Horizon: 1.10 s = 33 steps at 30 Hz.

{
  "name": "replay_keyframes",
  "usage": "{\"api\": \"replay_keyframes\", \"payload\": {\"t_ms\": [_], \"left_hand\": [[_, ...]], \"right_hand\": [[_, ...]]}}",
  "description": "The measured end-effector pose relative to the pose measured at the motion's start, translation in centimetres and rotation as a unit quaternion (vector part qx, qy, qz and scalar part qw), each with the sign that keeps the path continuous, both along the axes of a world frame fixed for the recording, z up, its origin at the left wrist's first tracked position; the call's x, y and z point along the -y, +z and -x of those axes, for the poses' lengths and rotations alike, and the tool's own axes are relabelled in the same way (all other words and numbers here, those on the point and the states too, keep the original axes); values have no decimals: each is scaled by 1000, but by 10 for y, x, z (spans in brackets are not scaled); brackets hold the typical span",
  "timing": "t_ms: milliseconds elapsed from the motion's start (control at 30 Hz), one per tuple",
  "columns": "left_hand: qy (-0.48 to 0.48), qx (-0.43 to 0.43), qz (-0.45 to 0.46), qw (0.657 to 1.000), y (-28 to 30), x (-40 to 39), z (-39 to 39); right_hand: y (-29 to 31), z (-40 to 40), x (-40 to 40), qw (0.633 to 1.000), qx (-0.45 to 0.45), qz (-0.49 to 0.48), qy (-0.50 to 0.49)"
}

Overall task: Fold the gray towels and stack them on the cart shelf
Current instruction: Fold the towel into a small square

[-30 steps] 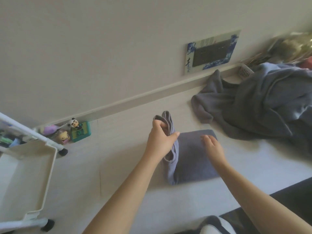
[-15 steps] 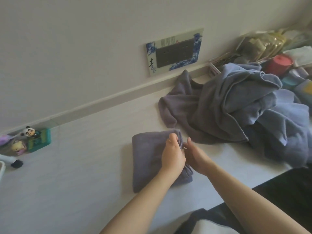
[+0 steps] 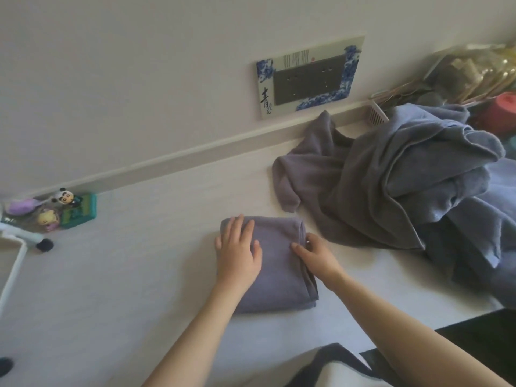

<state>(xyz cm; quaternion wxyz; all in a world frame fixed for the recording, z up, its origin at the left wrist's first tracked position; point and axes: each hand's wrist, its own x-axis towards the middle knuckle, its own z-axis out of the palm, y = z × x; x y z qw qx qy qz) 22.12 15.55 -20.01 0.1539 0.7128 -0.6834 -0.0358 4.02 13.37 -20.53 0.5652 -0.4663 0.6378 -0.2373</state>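
A folded gray towel (image 3: 276, 277) lies flat on the white surface in the middle of the view. My left hand (image 3: 238, 254) presses on its left half with straight, spread fingers. My right hand (image 3: 317, 254) rests on the towel's right folded edge, its fingers flat on the cloth. A heap of unfolded gray towels (image 3: 396, 191) lies to the right, against the wall. The white cart (image 3: 12, 263) shows only as a tray corner and a black caster at the left edge.
Small toy figures and a green box (image 3: 67, 208) sit by the wall at the left. A blue-framed socket plate (image 3: 308, 76) is on the wall. A red cup (image 3: 502, 111) and clutter stand at the far right. A dark edge runs along the bottom right.
My left hand laid the raised flap over the towel, then slid from the right edge to the left half. My right hand stayed at the right edge. The view swung right, then partly back.
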Motion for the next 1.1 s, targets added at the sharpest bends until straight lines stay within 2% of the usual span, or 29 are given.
{"api": "replay_keyframes", "payload": {"t_ms": [67, 167, 200, 267, 333, 433, 567, 667, 733, 800, 833, 900, 1000, 1100], "left_hand": [[-22, 66, -62, 996, -14, -4, -6], [-25, 100, -104, 989, -23, -7, -2], [-24, 100, -112, 988, -21, -5, 0], [-22, 96, -115, 988, -26, -5, -2], [-28, 100, -113, 988, -29, -7, -4], [-37, 101, -99, 989, -35, -5, -6], [-35, 94, -107, 989, -37, -6, -6], [-40, 78, -115, 989, -35, -5, -7], [-44, 35, -87, 995, -34, -5, -14], [12, -83, -45, 995, -29, -10, -20], [66, -147, -51, 986, -24, -16, -23], [167, -252, -116, 946, -17, -32, -31], [256, -403, -205, 855, -15, -44, -43], [294, -528, -265, 751, -9, -49, -62]], "right_hand": [[1, -5, -2, 997, -63, 23, 31], [5, -16, -9, 982, -162, 83, 56], [6, -19, -11, 961, -226, 148, 52], [-2, -25, -10, 887, -352, 277, 116], [-11, -21, -7, 846, -398, 299, 193], [-24, -13, -7, 854, -413, 210, 235], [-35, -11, -5, 862, -412, 183, 232], [-26, -12, -4, 882, -377, 162, 230], [-18, -10, -6, 904, -340, 146, 213], [-11, -8, -12, 943, -274, 125, 144], [-9, -7, -17, 961, -237, 102, 101], [-2, -10, -25, 979, -190, 44, 52], [-1, -16, -29, 986, -151, -57, 28], [0, -29, -28, 988, -75, -135, 7]]}}
